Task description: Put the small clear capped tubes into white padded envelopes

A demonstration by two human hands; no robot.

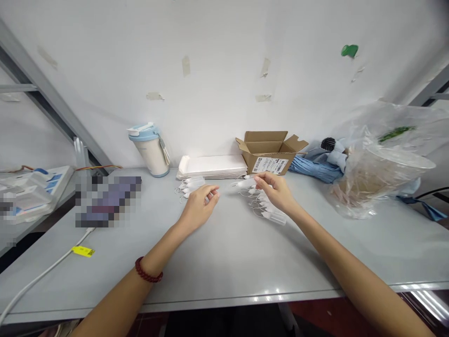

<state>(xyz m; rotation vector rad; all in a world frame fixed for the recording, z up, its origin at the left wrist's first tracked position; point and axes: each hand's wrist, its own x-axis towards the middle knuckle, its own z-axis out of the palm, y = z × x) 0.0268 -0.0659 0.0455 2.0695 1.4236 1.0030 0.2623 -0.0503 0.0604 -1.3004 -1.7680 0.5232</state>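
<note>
Tube pinched in your right grip, up over the worktop, near side of the box! Your left grip curls narrow; can't tell whether it holds anything. Looks light, stiff, probably slick: pinch mid-body, gently, in case it's brittle.

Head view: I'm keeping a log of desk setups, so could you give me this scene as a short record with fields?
Left hand: beside the left group; whether it holds anything is unclear
Right hand: pinches a white tube-like piece
Left group: small white pieces with thin loops, on the desk
Right group: similar pieces, near the right hand
Behind: flat white stack, open cardboard box with a label
Far left: cup with blue lid
Far right: clear plastic wrapping
Left wrist: red braided bracelet
</note>
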